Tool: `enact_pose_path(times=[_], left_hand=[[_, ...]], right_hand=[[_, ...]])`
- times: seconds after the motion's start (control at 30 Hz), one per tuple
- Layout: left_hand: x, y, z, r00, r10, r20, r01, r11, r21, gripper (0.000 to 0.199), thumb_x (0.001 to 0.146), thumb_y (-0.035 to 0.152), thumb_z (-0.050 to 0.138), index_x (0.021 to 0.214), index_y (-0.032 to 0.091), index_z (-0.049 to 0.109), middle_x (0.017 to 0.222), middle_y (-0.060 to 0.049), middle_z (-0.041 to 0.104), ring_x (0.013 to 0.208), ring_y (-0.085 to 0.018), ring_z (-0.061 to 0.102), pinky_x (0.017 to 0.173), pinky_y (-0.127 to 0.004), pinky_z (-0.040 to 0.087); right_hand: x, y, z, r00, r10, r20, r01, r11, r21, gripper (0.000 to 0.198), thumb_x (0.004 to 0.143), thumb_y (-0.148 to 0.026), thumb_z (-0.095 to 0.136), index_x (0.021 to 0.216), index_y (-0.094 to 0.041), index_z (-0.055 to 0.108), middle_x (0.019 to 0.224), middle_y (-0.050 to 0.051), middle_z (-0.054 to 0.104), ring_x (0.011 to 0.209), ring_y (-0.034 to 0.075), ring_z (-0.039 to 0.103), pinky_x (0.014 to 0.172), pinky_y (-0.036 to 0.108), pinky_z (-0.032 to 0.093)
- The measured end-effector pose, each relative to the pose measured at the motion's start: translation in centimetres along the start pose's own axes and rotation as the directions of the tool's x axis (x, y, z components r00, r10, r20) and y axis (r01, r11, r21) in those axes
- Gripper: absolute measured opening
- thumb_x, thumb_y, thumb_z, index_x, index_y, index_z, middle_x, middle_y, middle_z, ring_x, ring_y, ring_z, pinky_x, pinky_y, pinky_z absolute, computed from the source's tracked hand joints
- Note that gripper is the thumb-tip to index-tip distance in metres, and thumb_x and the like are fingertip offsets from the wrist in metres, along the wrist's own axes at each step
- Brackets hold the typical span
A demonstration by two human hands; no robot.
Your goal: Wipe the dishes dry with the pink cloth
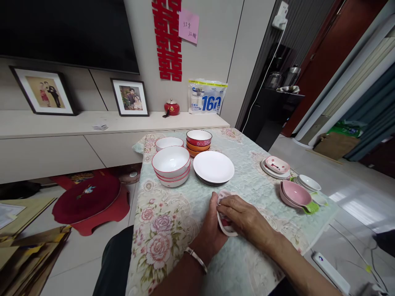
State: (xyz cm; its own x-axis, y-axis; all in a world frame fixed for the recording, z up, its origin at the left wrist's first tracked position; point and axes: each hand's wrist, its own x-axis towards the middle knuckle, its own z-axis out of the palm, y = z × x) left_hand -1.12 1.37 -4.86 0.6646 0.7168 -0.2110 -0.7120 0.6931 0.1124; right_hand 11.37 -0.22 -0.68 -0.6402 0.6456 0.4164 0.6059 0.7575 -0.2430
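Over the near part of the table, my left hand (pixel 212 230) is closed around a small dish (pixel 227 231) with a pale rim and a red patch inside. My right hand (pixel 243 213) presses a bunched pale pink cloth (pixel 224 195) against the dish; its fingers are bent and partly cover both. Just beyond my hands lies a stack of white plates (pixel 213 166). To its left stand red-rimmed white bowls (pixel 171 162), with another white bowl (pixel 169 142) behind them. A stack of red and orange bowls (pixel 199 139) is at the back.
On the table's right side are a patterned pink dish (pixel 277 164) on stacked plates, pink bowls (pixel 296 193) and small white bowls (pixel 309 182). A floral cloth (pixel 166 246) covers the table. A red stool (pixel 92 201) stands left; a power strip (pixel 331 271) lies right.
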Motion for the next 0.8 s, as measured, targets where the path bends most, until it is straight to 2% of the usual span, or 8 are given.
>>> enact_pose_path(times=[0.1,0.2,0.3,0.4,0.5,0.6,0.7,0.8], left_hand=[[0.2,0.0,0.0,1.000,0.028,0.003,-0.028,1.000,0.009,0.041,0.093,0.053,0.050,0.094,0.015,0.065,0.087,-0.005,0.068,0.089,-0.023,0.066,0.085,-0.034,0.048],[0.4,-0.1,0.0,0.997,0.082,0.010,-0.083,0.996,0.037,0.046,0.093,0.054,0.048,0.103,0.013,0.066,0.092,-0.008,0.071,0.093,-0.025,0.066,0.086,-0.036,0.048],[0.4,-0.3,0.1,0.993,0.120,-0.003,-0.119,0.990,0.077,0.050,0.093,0.055,0.048,0.106,0.010,0.067,0.094,-0.011,0.073,0.094,-0.027,0.067,0.088,-0.037,0.048],[0.1,-0.4,0.4,0.989,0.143,-0.029,-0.140,0.984,0.109,0.048,0.092,0.055,0.049,0.102,0.012,0.068,0.095,-0.011,0.074,0.094,-0.027,0.068,0.088,-0.037,0.048],[-0.2,-0.4,0.6,0.989,0.143,-0.042,-0.137,0.982,0.128,0.049,0.094,0.055,0.046,0.100,0.012,0.069,0.093,-0.011,0.075,0.094,-0.027,0.068,0.088,-0.037,0.048],[-0.2,-0.3,0.6,0.996,0.082,-0.023,-0.078,0.987,0.140,0.057,0.096,0.057,0.038,0.100,0.010,0.069,0.090,-0.013,0.074,0.093,-0.029,0.069,0.087,-0.039,0.049],[0.0,-0.2,0.3,0.999,0.052,-0.009,-0.050,0.989,0.143,0.057,0.096,0.057,0.037,0.100,0.010,0.069,0.088,-0.012,0.074,0.092,-0.028,0.069,0.087,-0.039,0.049],[0.2,-0.2,0.2,0.996,0.087,-0.012,-0.085,0.986,0.143,0.054,0.096,0.056,0.039,0.102,0.012,0.069,0.089,-0.011,0.074,0.092,-0.027,0.069,0.086,-0.039,0.050]], right_hand=[[-0.2,0.6,0.2,0.999,0.017,0.028,-0.013,0.993,-0.120,0.032,0.098,-0.014,0.050,0.129,-0.021,0.057,0.120,0.010,0.066,0.119,0.024,0.057,0.103,0.044,0.050],[-0.4,0.1,1.0,0.976,0.216,0.015,-0.205,0.947,-0.249,0.024,0.095,-0.011,0.052,0.116,-0.016,0.060,0.114,0.012,0.066,0.108,0.026,0.060,0.094,0.042,0.054],[-0.3,-1.1,1.6,0.894,0.447,0.033,-0.409,0.843,-0.350,0.012,0.092,-0.009,0.053,0.098,-0.015,0.062,0.099,0.013,0.067,0.091,0.027,0.062,0.079,0.042,0.055],[-0.1,-2.3,1.2,0.822,0.559,0.107,-0.498,0.797,-0.341,0.011,0.094,-0.014,0.052,0.089,-0.016,0.061,0.091,0.011,0.066,0.085,0.027,0.062,0.074,0.040,0.051],[0.3,-2.8,-0.1,0.828,0.525,0.195,-0.508,0.851,-0.134,0.011,0.095,-0.017,0.050,0.093,-0.019,0.061,0.092,0.008,0.067,0.086,0.023,0.062,0.074,0.034,0.049],[0.4,-2.2,-0.8,0.901,0.400,0.166,-0.414,0.908,0.059,0.016,0.092,-0.012,0.053,0.103,-0.021,0.061,0.100,0.005,0.067,0.094,0.021,0.060,0.079,0.032,0.048],[0.2,-0.8,-0.2,0.964,0.254,0.073,-0.257,0.966,0.033,0.018,0.092,-0.009,0.052,0.103,-0.020,0.061,0.098,0.006,0.067,0.100,0.023,0.057,0.085,0.035,0.047],[-0.3,0.0,1.1,0.978,0.208,0.016,-0.204,0.969,-0.141,0.018,0.094,-0.011,0.051,0.106,-0.019,0.062,0.102,0.009,0.068,0.102,0.024,0.056,0.087,0.037,0.047]])
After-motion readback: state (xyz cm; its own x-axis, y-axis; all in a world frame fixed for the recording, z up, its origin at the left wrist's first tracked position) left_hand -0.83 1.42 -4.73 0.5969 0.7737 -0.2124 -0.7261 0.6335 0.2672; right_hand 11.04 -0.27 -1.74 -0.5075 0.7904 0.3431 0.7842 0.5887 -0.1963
